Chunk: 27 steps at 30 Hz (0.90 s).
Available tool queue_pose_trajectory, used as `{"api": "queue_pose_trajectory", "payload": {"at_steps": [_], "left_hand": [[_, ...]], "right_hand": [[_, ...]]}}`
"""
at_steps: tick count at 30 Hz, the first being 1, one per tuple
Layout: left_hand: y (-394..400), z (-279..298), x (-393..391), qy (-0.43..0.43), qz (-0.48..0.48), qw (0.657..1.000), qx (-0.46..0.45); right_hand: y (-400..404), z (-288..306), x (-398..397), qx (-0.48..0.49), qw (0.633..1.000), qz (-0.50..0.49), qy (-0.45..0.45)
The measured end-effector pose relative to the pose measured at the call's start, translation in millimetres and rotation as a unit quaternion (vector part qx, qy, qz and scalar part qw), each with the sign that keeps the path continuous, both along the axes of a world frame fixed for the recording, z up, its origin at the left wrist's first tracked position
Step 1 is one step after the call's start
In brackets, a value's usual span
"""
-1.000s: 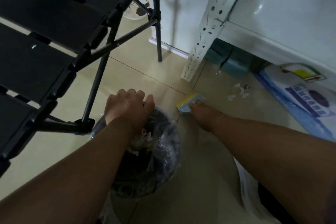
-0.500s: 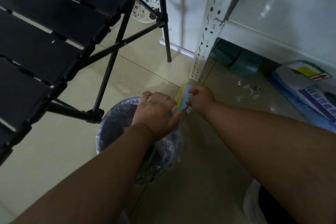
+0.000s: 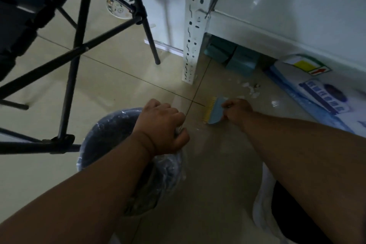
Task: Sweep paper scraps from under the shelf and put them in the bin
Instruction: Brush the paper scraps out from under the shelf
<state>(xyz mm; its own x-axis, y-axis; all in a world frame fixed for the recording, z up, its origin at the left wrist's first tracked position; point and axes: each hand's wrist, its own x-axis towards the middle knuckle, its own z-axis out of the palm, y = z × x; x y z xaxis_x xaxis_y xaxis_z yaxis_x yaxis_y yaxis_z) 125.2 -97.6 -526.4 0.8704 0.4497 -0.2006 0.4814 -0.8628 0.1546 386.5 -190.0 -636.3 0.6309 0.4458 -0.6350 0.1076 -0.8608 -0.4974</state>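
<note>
A dark bin (image 3: 103, 136) lined with a clear plastic bag stands on the tiled floor at lower centre. My left hand (image 3: 160, 127) is closed on the bag at the bin's right rim. To the right, my right hand (image 3: 236, 110) grips a small blue dustpan (image 3: 214, 112) with a yellow comb edge, resting on the floor. White paper scraps (image 3: 250, 88) lie just beyond the dustpan, in front of the white metal shelf (image 3: 277, 14) and near its perforated post (image 3: 191, 45).
A black folding frame with crossed legs (image 3: 79, 49) stands over the bin at left. Teal boxes (image 3: 233, 56) sit under the shelf. A printed blue-and-white sheet (image 3: 320, 93) lies at right. A patterned dish (image 3: 118, 3) sits on the floor at the back.
My right hand has carried the dustpan away from the bin's rim and set it down on the floor to the right, nearer the scraps. My left hand stays on the bin's rim.
</note>
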Motion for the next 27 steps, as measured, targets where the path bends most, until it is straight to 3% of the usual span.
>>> {"api": "queue_pose_trajectory", "payload": {"at_steps": [10,13,15,21,23,27], "left_hand": [[3.6,12.0,37.7,-0.046,-0.022,0.999,0.0],[-8.5,21.1,36.8,-0.019,-0.012,1.0,0.014],[-20.9,29.3,32.4,0.009,0.002,1.0,0.006],[-67.6,74.7,38.1,0.008,0.032,0.999,-0.022],[-81.0,95.3,45.2,-0.03,0.048,0.998,-0.036],[-107.3,140.2,62.5,-0.078,0.075,0.994,-0.019]], "right_hand": [[-68.0,16.0,43.9,-0.055,0.995,-0.075,-0.015],[-83.7,24.1,53.9,-0.022,0.989,-0.142,0.015],[-79.3,33.9,57.7,-0.008,0.993,-0.111,0.034],[-64.7,111.3,58.1,0.059,0.998,0.004,0.025],[-70.5,124.1,58.5,0.106,0.993,0.0,0.054],[-108.9,210.1,20.8,0.179,0.982,-0.048,0.049]]}}
